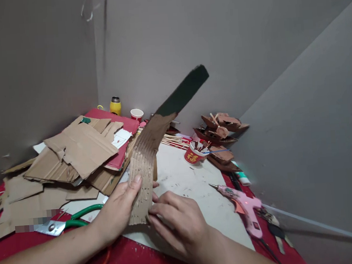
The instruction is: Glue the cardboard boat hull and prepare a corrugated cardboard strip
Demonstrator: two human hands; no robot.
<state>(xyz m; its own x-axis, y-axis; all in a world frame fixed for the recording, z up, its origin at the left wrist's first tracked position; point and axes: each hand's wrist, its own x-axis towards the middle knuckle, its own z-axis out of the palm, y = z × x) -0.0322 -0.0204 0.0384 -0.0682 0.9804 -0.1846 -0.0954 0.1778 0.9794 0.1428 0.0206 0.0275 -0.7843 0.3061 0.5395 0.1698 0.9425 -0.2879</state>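
Note:
A long strip of corrugated cardboard [144,162] rises at a slant in front of me. Its far end is dark green, while the lower part is bare brown with exposed ridges. My left hand [122,206] is closed round its left edge, thumb on the ridged face. At the lower right edge, my right hand [180,222] pinches the strip between thumb and fingers. Some of the left fingers are hidden behind the cardboard. Small scraps lie on the white sheet [179,180] beneath. Beside my left forearm are green-handled scissors [81,218].
Cardboard pieces [83,146] are heaped at left. A pink glue gun [243,205] with its cord lies at right, near some keys [274,227]. Behind stand a red paper cup [195,152], model boats [222,130], thin sticks [175,141] and a yellow bottle [115,107].

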